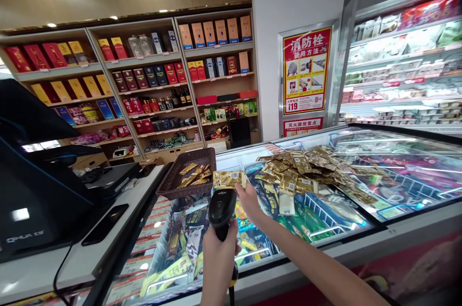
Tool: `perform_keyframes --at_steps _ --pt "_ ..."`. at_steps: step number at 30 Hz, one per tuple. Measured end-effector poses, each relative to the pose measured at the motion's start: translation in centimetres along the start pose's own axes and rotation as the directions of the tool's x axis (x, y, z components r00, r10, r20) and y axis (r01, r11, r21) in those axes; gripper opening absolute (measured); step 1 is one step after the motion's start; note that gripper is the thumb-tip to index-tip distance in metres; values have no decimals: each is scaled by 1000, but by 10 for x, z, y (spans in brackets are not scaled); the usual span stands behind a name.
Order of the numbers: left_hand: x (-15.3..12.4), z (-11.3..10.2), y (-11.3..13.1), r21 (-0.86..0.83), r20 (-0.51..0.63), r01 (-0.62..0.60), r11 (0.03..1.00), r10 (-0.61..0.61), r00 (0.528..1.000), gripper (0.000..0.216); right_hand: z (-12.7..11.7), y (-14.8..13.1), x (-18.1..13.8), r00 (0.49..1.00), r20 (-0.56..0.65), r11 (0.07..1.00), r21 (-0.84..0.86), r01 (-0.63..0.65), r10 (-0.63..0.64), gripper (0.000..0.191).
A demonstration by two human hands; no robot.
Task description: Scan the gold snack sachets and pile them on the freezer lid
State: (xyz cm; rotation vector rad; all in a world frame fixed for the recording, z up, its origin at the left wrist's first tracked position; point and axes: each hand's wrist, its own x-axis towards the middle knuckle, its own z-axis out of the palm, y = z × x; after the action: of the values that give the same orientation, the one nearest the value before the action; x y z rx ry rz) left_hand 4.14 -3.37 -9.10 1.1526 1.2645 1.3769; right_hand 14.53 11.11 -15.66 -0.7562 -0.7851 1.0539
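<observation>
My left hand (219, 253) is closed round the handle of a black barcode scanner (221, 207), whose head points away from me. Just beyond the scanner, my right hand (250, 204) pinches a gold sachet (226, 179) by its right end. A printed barcode faces me near that end. To the left, a brown woven basket (169, 184) holds several similar gold sachets (195, 174). A large loose pile of gold sachets (301, 167) lies on the glass freezer top to the right of my right hand.
Beneath the glass, the chest freezer (346, 243) holds packaged frozen goods in wire baskets. On the left, a white counter (72, 265) carries a dark monitor (39, 176) and a phone (105, 224). Shelves of boxed goods (155, 77) stand behind, with a lit display fridge (404, 65) at right.
</observation>
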Motion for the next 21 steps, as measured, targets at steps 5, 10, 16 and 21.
perform_keyframes --at_steps 5,10,16,21 --pt "1 -4 -9 43 44 -13 999 12 999 41 -4 -1 1 1000 8 1000 2 12 -12 45" --pt "1 -5 -12 21 80 -1 1000 0 997 44 -8 -5 0 1000 14 1000 -4 20 -20 43" --pt "1 -10 -6 30 168 36 999 -40 985 43 -22 -3 0 995 0 995 22 -100 100 32" --pt "3 -21 -12 64 121 36 997 -43 992 49 -56 -28 29 940 -178 956 107 -275 290 12"
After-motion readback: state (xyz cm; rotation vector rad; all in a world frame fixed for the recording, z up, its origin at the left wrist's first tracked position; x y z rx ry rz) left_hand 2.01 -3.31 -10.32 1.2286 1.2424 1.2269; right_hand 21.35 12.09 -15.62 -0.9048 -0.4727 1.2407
